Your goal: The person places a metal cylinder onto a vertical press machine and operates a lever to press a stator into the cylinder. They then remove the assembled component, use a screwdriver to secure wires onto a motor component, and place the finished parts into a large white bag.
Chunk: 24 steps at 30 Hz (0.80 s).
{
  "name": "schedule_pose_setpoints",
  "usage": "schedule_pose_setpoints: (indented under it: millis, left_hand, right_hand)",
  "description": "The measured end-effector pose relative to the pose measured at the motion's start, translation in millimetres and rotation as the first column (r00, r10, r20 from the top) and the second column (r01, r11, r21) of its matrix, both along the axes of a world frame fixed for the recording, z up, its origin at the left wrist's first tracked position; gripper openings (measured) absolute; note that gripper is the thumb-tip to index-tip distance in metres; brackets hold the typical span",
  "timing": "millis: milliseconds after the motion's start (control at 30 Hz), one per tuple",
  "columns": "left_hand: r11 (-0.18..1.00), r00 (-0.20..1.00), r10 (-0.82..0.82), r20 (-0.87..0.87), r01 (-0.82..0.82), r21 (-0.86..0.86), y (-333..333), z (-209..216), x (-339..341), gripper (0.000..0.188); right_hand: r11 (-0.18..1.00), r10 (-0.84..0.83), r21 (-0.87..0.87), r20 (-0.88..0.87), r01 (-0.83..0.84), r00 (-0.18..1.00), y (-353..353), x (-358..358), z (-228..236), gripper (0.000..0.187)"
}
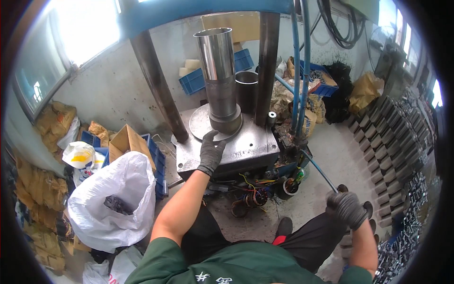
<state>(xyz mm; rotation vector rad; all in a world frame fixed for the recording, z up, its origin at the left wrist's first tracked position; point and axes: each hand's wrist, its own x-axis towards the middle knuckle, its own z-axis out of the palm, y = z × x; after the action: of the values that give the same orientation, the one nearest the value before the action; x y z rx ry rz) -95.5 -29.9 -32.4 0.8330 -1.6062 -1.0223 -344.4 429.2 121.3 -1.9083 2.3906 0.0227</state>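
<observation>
In front of me a hydraulic press has a steel bed (pixel 227 158) with a round metal plate (pixel 201 124) on it. A tall steel cylinder stands upright on that plate, its shiny upper sleeve (pixel 216 56) sitting over a duller lower part (pixel 221 97). My left hand (pixel 211 152), in a dark grey glove, is at the plate's near edge, just below the cylinder's foot, with fingers and thumb apart. Off to the right, my gloved right hand (pixel 347 209) is closed round the end of a long blue lever (pixel 319 168) that runs to the press's side.
Two steel columns (pixel 158 85) (pixel 267 71) flank the cylinder, and a dark open tube (pixel 247 87) stands behind it. A white sack (pixel 111 203) is at left. Wires and round parts (pixel 255 196) lie under the bed. Rows of metal pieces (pixel 378 156) cover the right floor.
</observation>
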Motion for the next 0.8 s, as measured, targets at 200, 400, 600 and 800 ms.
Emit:
schedule_pose_setpoints:
  millis: [200,400,600,800]
  left_hand:
    - [0.978,0.913,0.047,0.405,0.04,-0.204,-14,15,4,0.061]
    - [0.977,0.95,0.016,0.312,0.052,-0.208,-16,44,-1,0.075]
    - [0.986,0.966,-0.018,0.259,0.06,-0.154,-22,42,-10,0.081]
    - [0.984,0.933,0.05,0.356,0.015,-0.177,-24,40,-15,0.08]
  right_hand:
    - [0.955,-0.195,-0.197,0.137,0.22,0.971,13,19,-21,0.025]
    - [0.93,-0.25,-0.225,0.194,0.291,0.949,9,15,-26,0.022]
    - [0.891,-0.345,-0.199,0.29,0.409,0.893,2,27,-17,0.023]
    - [0.899,-0.351,-0.168,0.274,0.404,0.895,1,26,-15,0.021]
